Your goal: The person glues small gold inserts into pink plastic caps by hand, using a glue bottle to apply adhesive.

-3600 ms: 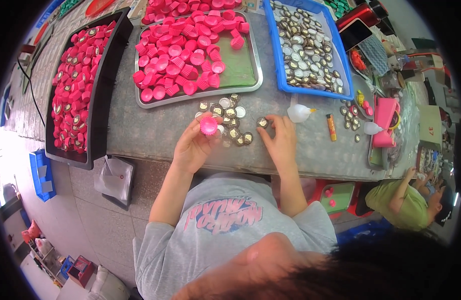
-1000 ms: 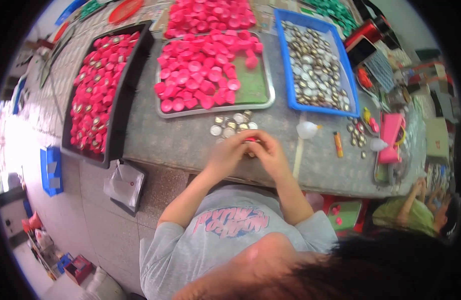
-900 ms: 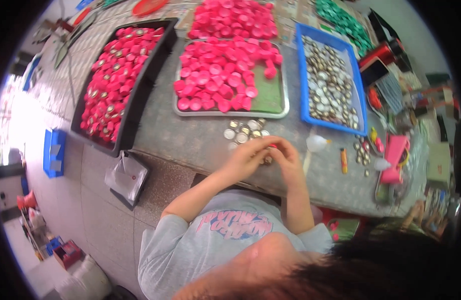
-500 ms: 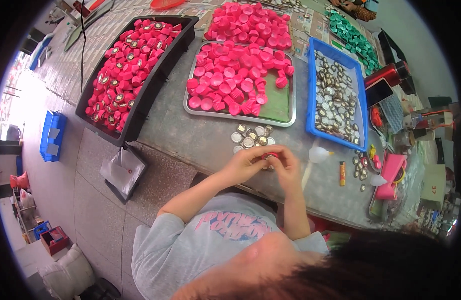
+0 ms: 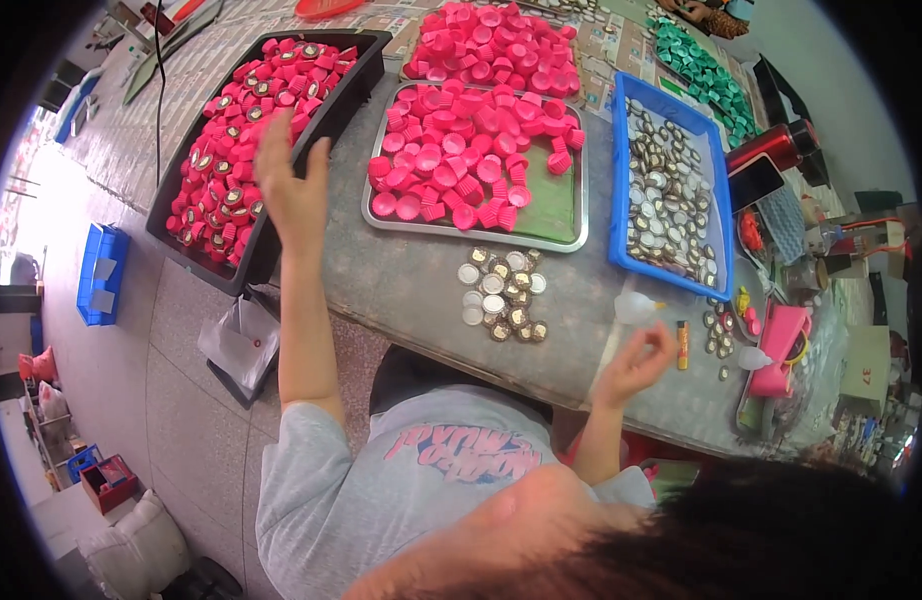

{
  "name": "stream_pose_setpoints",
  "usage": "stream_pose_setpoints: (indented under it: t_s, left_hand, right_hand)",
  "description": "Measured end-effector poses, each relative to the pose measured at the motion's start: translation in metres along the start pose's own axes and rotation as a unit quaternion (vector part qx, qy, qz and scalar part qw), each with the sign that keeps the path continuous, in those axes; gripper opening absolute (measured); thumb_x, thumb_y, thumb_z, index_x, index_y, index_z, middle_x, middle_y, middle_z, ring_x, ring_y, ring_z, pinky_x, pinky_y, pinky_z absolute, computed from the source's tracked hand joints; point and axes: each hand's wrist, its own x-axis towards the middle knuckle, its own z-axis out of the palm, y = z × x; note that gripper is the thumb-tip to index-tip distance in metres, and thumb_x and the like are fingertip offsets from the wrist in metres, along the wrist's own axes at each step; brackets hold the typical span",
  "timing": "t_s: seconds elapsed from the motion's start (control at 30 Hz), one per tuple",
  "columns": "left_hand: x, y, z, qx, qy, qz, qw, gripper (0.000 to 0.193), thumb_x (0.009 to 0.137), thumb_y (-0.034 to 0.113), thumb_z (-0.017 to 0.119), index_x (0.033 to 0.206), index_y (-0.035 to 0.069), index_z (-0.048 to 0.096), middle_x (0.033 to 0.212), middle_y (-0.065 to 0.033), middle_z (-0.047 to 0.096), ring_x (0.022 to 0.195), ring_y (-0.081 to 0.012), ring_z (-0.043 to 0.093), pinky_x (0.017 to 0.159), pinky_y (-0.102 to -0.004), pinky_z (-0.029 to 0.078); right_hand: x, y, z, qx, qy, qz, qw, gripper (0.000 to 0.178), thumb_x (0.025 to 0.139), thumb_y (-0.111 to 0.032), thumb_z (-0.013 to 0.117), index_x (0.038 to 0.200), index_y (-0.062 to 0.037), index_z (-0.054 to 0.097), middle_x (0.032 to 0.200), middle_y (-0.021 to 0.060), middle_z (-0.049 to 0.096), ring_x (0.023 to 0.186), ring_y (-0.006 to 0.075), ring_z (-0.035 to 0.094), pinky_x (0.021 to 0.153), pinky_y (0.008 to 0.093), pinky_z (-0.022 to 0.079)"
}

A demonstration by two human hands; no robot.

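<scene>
My left hand [image 5: 293, 190] is raised at the right wall of a long black bin [image 5: 326, 150], its fingers spread and nothing visible in them. The bin holds many pink ribbed caps [image 5: 216, 165], several with round metallic discs set in them. Close to the table's front edge hovers my right hand [image 5: 636, 365], fingers loosely bent, apart and holding nothing I can see. Just beyond it lies a small white squeeze bottle [image 5: 636, 307] with a yellow tip. Between my hands, a loose cluster of round metallic discs [image 5: 501, 295] sits on the table, some silvery side up, some patterned.
A metal tray [image 5: 556, 205] of pink caps stands ahead, with another pink heap [image 5: 491, 45] behind it. To its right is a blue bin [image 5: 621, 180] of discs. An orange tube [image 5: 683, 345], a pink pouch [image 5: 781, 345] and a phone [image 5: 754, 185] lie further right.
My hands were together over the disc cluster with a small pink cap between them. They have parted: left moved up to the black bin, right moved right toward the squeeze bottle.
</scene>
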Motion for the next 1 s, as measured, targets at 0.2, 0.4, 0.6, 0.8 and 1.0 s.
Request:
stream_pose_setpoints:
  t_s: [0.2, 0.4, 0.6, 0.8, 1.0]
  left_hand:
    - [-0.055, 0.027, 0.046, -0.029, -0.278, 0.075, 0.957, 0.019, 0.065, 0.014, 0.065, 0.081, 0.006, 0.059, 0.086, -0.0077, 0.054, 0.084, -0.0264, 0.048, 0.074, -0.0346, 0.037]
    - [-0.066, 0.031, 0.046, -0.009, -0.228, 0.139, 0.964, 0.014, 0.066, 0.012, 0.063, 0.075, 0.006, 0.055, 0.096, -0.0064, 0.052, 0.091, -0.0257, 0.047, 0.077, -0.037, 0.037]
    - [-0.101, 0.072, 0.01, -0.286, -0.371, -0.066, 0.881, 0.033, 0.067, 0.003, 0.065, 0.096, 0.003, 0.051, 0.096, -0.009, 0.056, 0.082, -0.0176, 0.056, 0.073, -0.0278, 0.044]
    - [-0.129, 0.099, -0.002, -0.283, -0.432, -0.103, 0.85, 0.053, 0.062, 0.002, 0.069, 0.109, 0.002, 0.044, 0.098, -0.0084, 0.054, 0.088, -0.0164, 0.054, 0.078, -0.0281, 0.043]
    - [-0.141, 0.101, -0.003, -0.431, -0.449, -0.213, 0.753, 0.06, 0.064, 0.001, 0.068, 0.116, 0.004, 0.038, 0.102, -0.0097, 0.052, 0.092, -0.0177, 0.052, 0.082, -0.0293, 0.041]
  right_hand:
    - [0.011, 0.008, 0.005, 0.003, 0.02, 0.113, 0.993, 0.042, 0.076, -0.007, 0.057, 0.114, -0.0028, 0.04, 0.103, 0.0095, 0.045, 0.096, 0.0174, 0.043, 0.083, 0.0273, 0.032]
    - [0.005, 0.042, 0.003, 0.066, -0.124, 0.241, 0.96, 0.048, 0.074, -0.013, 0.061, 0.115, -0.0041, 0.039, 0.104, 0.0083, 0.047, 0.095, 0.0169, 0.046, 0.081, 0.0287, 0.036]
    - [0.012, -0.018, 0.018, 0.27, -0.102, 0.209, 0.934, 0.031, 0.081, -0.008, 0.048, 0.11, -0.0014, 0.039, 0.106, 0.0099, 0.049, 0.094, 0.0143, 0.048, 0.083, 0.0273, 0.037]
    - [0.007, -0.058, 0.038, 0.359, -0.289, 0.173, 0.87, 0.031, 0.081, -0.007, 0.05, 0.109, -0.0012, 0.038, 0.107, 0.0103, 0.05, 0.093, 0.0139, 0.048, 0.081, 0.0264, 0.038]
    - [0.0, -0.067, 0.038, 0.427, -0.308, 0.249, 0.813, 0.036, 0.08, -0.008, 0.053, 0.111, -0.0014, 0.036, 0.103, 0.0112, 0.052, 0.092, 0.0145, 0.05, 0.08, 0.0266, 0.04]
